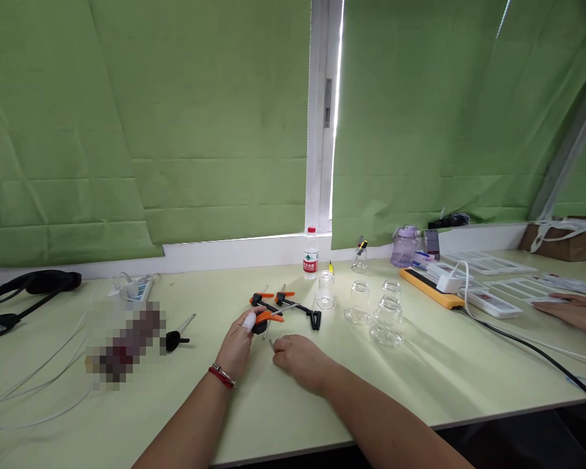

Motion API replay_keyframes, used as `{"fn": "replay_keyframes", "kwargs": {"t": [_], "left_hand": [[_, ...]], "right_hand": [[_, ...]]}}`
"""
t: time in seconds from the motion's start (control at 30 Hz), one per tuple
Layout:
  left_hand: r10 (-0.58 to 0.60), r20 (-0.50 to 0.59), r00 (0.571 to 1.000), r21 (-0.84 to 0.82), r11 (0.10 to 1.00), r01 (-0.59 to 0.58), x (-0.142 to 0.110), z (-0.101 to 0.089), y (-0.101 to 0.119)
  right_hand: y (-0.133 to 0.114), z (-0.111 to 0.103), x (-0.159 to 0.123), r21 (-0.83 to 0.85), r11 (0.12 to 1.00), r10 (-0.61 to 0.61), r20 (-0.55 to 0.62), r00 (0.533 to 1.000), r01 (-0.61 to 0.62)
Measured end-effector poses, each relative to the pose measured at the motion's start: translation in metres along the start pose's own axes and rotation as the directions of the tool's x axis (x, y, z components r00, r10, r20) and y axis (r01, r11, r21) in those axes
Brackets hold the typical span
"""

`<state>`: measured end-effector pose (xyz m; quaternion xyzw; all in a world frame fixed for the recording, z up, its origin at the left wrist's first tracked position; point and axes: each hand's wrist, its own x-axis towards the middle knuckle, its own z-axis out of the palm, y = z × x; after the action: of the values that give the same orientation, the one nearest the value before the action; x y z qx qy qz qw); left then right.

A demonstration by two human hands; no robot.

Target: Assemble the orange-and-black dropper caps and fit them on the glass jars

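My left hand point(239, 339) is closed around an orange-and-black clamp-like tool point(264, 320) with a thin metal rod, held low over the table. Close beside it, my right hand point(297, 358) has its fingers curled together at a short grey rod end point(272, 342); whether that belongs to the same tool is unclear. Just beyond the hands lie two similar orange-and-black tools point(258, 299) point(284, 298) with metal rods, and some black bars point(315, 319). A black piece with a metal rod point(174, 340) rests to the left.
Clear glasses point(325, 293) point(358, 306) point(387, 326) stand right of the hands. Behind are a water bottle point(310, 254), a small glass with tools point(360, 257) and a purple jug point(404, 247). An orange-and-white power strip point(432, 288) trails cables. Another person's hands point(573, 312) rest far right.
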<state>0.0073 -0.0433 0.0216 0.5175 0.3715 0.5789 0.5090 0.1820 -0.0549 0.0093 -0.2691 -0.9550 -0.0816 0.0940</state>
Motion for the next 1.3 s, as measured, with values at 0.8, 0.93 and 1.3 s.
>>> {"fn": "replay_keyframes", "kwargs": {"t": [0.8,0.93,1.3], "left_hand": [[-0.149,0.109,0.983,-0.225,0.959,0.17,-0.003,0.003,-0.011],[-0.205,0.133,0.97,-0.209,0.951,0.23,-0.005,0.006,-0.012],[-0.218,0.196,0.956,-0.271,0.925,0.267,-0.004,0.009,-0.017]], "right_hand": [[-0.014,0.004,0.003,-0.152,0.977,-0.155,-0.029,0.987,0.149],[-0.014,0.005,0.005,-0.177,0.973,-0.149,0.002,0.989,0.147],[-0.003,-0.008,0.004,0.703,0.711,0.335,-0.369,0.867,0.024]]}}
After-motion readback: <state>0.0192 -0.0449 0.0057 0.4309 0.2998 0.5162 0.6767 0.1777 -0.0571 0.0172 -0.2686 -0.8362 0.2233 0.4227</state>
